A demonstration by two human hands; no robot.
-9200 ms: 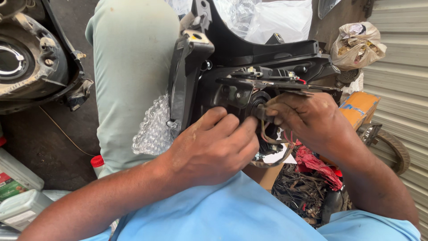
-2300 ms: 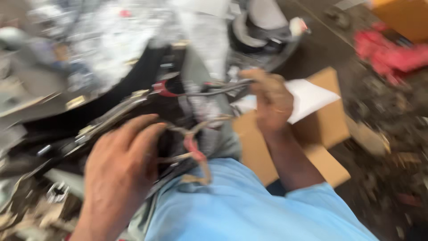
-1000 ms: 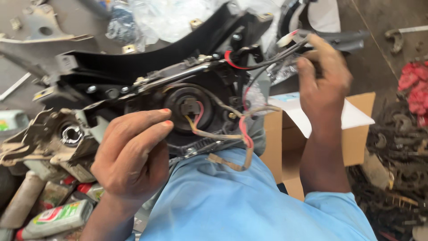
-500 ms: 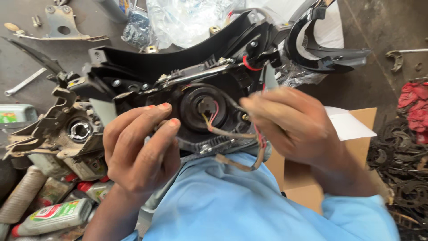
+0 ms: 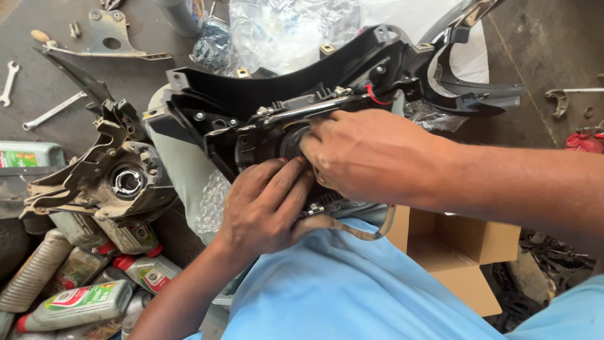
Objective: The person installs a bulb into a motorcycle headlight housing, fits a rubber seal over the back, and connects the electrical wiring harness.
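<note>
Grubby workshop floor all round, tools and bottles everywhere, and the person sits with a big black plastic housing across the lap. Right hand comes in from the right, curled over the round socket in the middle of the housing, fingertips bunched on it; what exactly they pinch I can't tell, the knuckles hide it. Left hand sits just below, fingers pressed together and pushing up against the socket's lower edge, touching the right hand's fingers. So the socket lies directly under the right fingertips and just above the left ones; both are on it, the right covering more of it. Housing's long axis runs left to right, tilting up toward the right.

One tan wire loops out beneath the hands, one red wire shows on top. Further out: one open cardboard box on the right, one grey engine part on the left, at least four oil bottles in a heap, and two spanners on the floor at upper left
</note>
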